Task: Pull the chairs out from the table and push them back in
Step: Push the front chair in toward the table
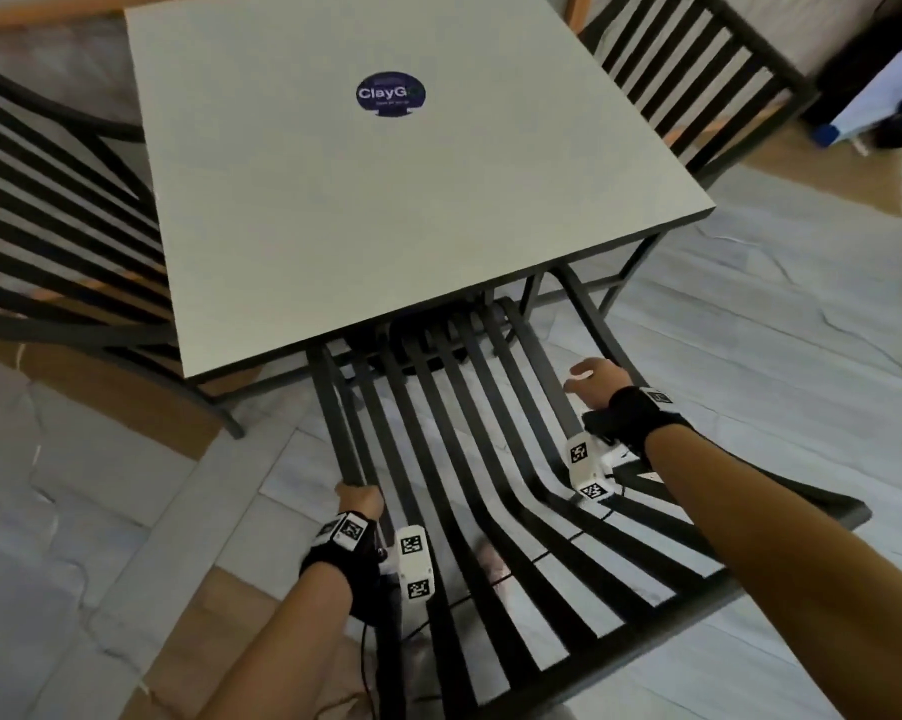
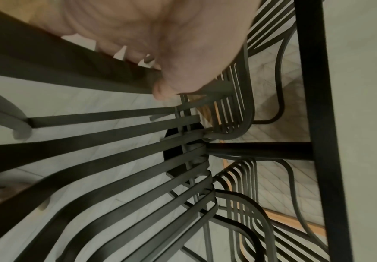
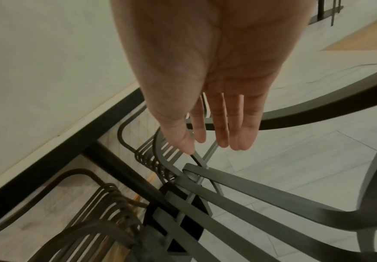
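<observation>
A dark slatted metal chair (image 1: 833, 506) stands right in front of me, the front of its seat under the near edge of the pale square table (image 1: 386, 200). My left hand (image 1: 357, 498) grips the chair's left side rail. In the left wrist view the fingers (image 2: 160, 88) curl round that dark rail (image 2: 82, 70). My right hand (image 1: 591, 379) is at the chair's right arm rail (image 1: 589, 314), holding nothing. In the right wrist view its fingers (image 3: 223, 124) are straight in front of the curved rail (image 3: 317, 109). I cannot tell whether they touch it.
Matching slatted chairs stand at the table's left side (image 1: 48, 226) and far right corner (image 1: 698, 80). A round blue sticker (image 1: 390, 93) is on the tabletop. The table's black round base (image 1: 422, 345) sits under it. Pale tiled floor (image 1: 776, 304) lies to the right.
</observation>
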Tool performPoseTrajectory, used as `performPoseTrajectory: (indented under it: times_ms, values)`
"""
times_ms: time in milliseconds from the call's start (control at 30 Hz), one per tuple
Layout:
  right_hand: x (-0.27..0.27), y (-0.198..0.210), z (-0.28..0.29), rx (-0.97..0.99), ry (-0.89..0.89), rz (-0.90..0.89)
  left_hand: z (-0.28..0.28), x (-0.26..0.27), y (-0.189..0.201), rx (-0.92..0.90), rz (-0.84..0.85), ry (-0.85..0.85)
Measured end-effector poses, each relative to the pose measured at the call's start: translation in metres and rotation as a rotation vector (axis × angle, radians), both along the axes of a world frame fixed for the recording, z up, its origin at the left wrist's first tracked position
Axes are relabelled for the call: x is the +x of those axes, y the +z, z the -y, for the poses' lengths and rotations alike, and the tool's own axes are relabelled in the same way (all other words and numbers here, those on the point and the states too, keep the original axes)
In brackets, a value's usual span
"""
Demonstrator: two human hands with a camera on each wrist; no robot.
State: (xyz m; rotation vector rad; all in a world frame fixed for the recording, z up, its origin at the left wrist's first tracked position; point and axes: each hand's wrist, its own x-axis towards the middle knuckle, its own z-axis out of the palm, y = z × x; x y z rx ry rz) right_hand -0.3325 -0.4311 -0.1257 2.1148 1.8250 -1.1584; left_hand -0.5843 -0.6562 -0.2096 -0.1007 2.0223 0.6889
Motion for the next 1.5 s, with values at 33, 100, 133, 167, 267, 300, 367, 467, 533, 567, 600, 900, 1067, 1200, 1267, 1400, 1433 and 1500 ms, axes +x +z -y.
performPoseTrajectory:
  times_ms: [33,100,133,167,267,300,367,467,533,567,600,900,1067,1200,1267,1400,1433,1500]
  values:
    - [0.008,-0.005,-0.006,-0.009,-0.003,-0.006,0.001,0.002,-0.003,0.024,-0.023,0.001]
    - [0.026,-0.016,-0.018,-0.034,-0.030,0.004,0.002,0.004,-0.004,0.044,-0.024,-0.011]
    - [0.034,-0.023,-0.022,-0.050,-0.054,0.018,0.004,0.002,-0.011,0.059,-0.026,-0.020]
    - [0.042,-0.030,-0.027,-0.055,-0.072,0.033,0.007,0.001,-0.017,0.077,-0.027,-0.030]
    - [0.060,-0.047,-0.040,0.012,-0.119,0.140,0.010,0.000,-0.024,0.076,-0.020,-0.040]
    - [0.065,-0.052,-0.044,0.068,-0.137,0.166,0.008,0.000,-0.020,0.067,-0.028,-0.028]
    - [0.080,-0.063,-0.052,0.127,-0.157,0.217,0.008,0.005,-0.015,0.047,-0.029,-0.016]
    - [0.096,-0.076,-0.057,0.031,-0.105,0.206,0.011,0.011,-0.017,0.062,-0.063,-0.036]
    - [0.098,-0.081,-0.055,0.012,-0.073,0.168,0.014,0.010,-0.019,0.061,-0.092,-0.048]
    - [0.099,-0.083,-0.054,0.031,-0.065,0.165,0.014,0.009,-0.019,0.054,-0.077,-0.051]
    - [0.100,-0.085,-0.053,0.046,-0.061,0.167,0.016,0.008,-0.021,0.046,-0.071,-0.055]
    - [0.122,-0.094,-0.046,0.047,-0.065,0.192,0.022,0.026,-0.013,0.018,-0.033,-0.066]
    - [0.120,-0.096,-0.041,0.026,-0.060,0.189,0.027,0.017,-0.010,-0.007,-0.008,-0.053]
    - [0.126,-0.099,-0.039,0.014,-0.062,0.182,0.027,0.016,-0.007,-0.022,-0.008,-0.045]
    - [0.126,-0.099,-0.038,0.010,-0.078,0.176,0.027,0.017,-0.006,-0.027,-0.013,-0.064]
    - [0.120,-0.095,-0.037,0.009,-0.109,0.203,0.039,0.021,0.005,0.003,-0.005,-0.065]
    - [0.117,-0.094,-0.037,0.008,-0.109,0.208,0.044,0.022,0.010,-0.004,0.008,-0.081]
    - [0.110,-0.092,-0.035,0.011,-0.119,0.205,0.061,0.022,0.021,-0.013,0.024,-0.135]
